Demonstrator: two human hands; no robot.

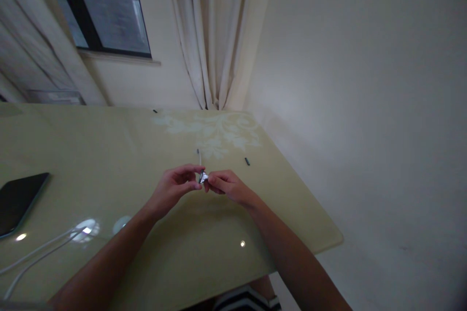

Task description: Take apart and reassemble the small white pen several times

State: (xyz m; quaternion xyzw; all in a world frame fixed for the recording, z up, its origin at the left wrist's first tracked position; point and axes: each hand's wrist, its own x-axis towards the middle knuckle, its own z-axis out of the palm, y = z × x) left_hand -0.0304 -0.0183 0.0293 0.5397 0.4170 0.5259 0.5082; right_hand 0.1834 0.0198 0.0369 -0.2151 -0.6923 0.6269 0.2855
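Note:
Both hands meet over the table, pinching a small shiny silver piece whose kind is too small to make out. My left hand grips its dark-edged left side between thumb and fingertips. On its right side, the thumb and bent fingers of my right hand are closed. Just behind the left fingertips is a thin white strip with a grey tip; whether it joins the silver piece is hidden. A small dark bar lies on the table beyond my right hand.
The glossy pale table ends at a rounded right corner near the wall. A dark-screened tablet or phone lies at the left. White cables run along the lower left. Another small dark piece lies near the back edge.

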